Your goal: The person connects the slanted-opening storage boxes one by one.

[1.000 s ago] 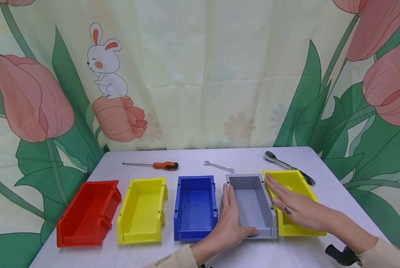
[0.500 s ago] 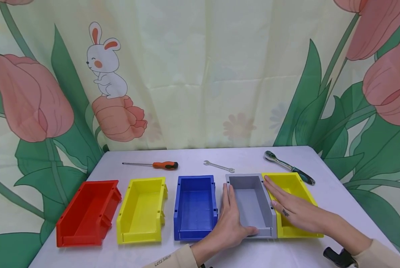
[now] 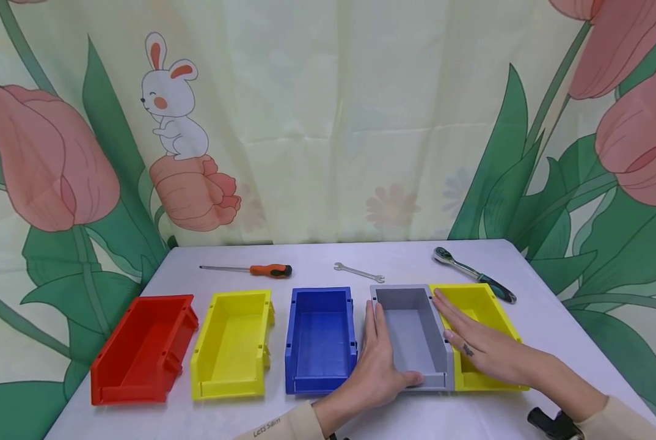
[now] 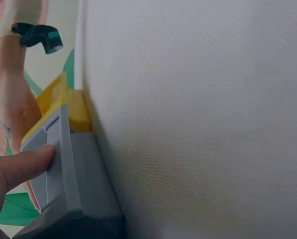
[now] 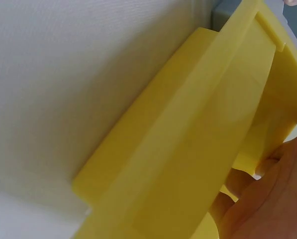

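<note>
The grey storage bin (image 3: pixel 410 330) is flush against the right-hand yellow bin (image 3: pixel 484 299). My left hand (image 3: pixel 380 366) holds the grey bin at its front left: straight fingers lie along the left wall, and the thumb rests over the front lip. In the left wrist view, the thumb (image 4: pixel 31 164) presses on that lip. My right hand (image 3: pixel 490 345) reaches over the right-hand yellow bin, its extended fingers against the wall shared with the grey bin. Some right-hand fingers (image 5: pixel 240 181) show inside the yellow bin in the right wrist view.
Left of the hands stand a blue bin (image 3: pixel 320 336), another yellow bin (image 3: pixel 234 342) and a red bin (image 3: pixel 146 348). Behind the row lie a screwdriver (image 3: pixel 270 271), a small open-end wrench (image 3: pixel 359 272) and a ratchet (image 3: pixel 471 272). A printed curtain (image 3: pixel 317 122) hangs behind the table.
The right-hand yellow bin has shifted slightly left and toward me, its front edge now level with the grey bin's. My right hand moved with it; my left hand has stayed put.
</note>
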Motion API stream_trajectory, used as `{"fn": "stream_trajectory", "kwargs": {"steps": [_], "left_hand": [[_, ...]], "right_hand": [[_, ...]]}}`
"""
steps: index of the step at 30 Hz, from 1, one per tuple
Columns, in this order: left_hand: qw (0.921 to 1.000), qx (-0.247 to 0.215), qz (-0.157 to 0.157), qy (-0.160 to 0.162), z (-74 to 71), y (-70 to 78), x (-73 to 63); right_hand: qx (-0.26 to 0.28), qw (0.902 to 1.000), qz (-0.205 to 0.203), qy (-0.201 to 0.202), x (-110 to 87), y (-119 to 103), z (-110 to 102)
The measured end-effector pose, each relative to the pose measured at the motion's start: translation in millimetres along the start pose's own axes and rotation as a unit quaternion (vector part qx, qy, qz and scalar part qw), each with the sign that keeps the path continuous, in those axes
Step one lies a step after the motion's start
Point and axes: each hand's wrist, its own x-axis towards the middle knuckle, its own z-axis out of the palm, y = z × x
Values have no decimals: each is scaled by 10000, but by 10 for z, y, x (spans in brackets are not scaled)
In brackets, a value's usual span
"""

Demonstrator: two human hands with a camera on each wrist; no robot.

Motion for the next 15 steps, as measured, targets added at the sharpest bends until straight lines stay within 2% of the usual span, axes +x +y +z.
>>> {"fn": "stream_trajectory", "kwargs": {"steps": [15], "left_hand": [[9999, -160, -48, 25, 19, -13, 15]], "right_hand": [[-25, 9999, 14, 107, 7, -15, 38]]}}
